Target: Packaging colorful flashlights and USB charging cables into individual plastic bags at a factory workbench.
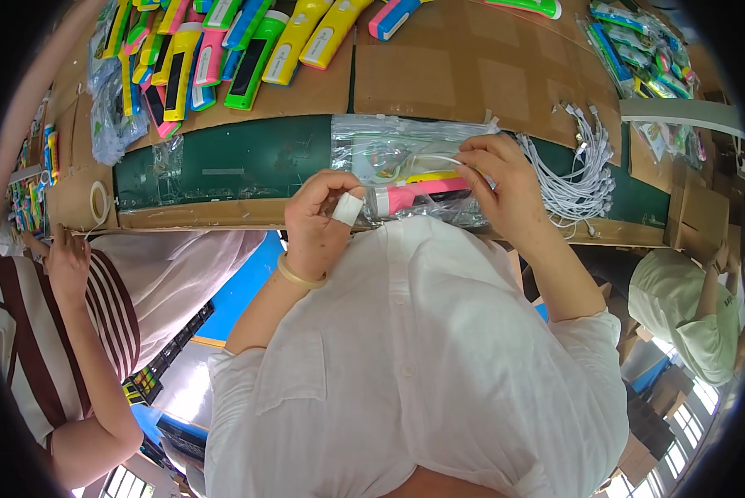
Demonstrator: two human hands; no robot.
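My right hand (505,184) pinches a white cable (434,158) between thumb and fingers, over a clear plastic bag. Inside or under the clear film lies a pink-and-yellow handheld device (430,192), close against my shirt at the table's near edge. At the left side of the bag (351,133), my left hand (316,222) is closed, its fingers curled toward the thumb; whatever sits between them is hidden. A white wrap covers one digit of that hand, and a pale bangle circles the wrist.
Colourful handheld devices (256,58) are heaped on cardboard at the far left. A bundle of white cables (584,166) lies to my right, with bagged items (642,50) beyond. A tape roll (98,202) is at left. A co-worker's hand (67,261) works at left; another person is at right.
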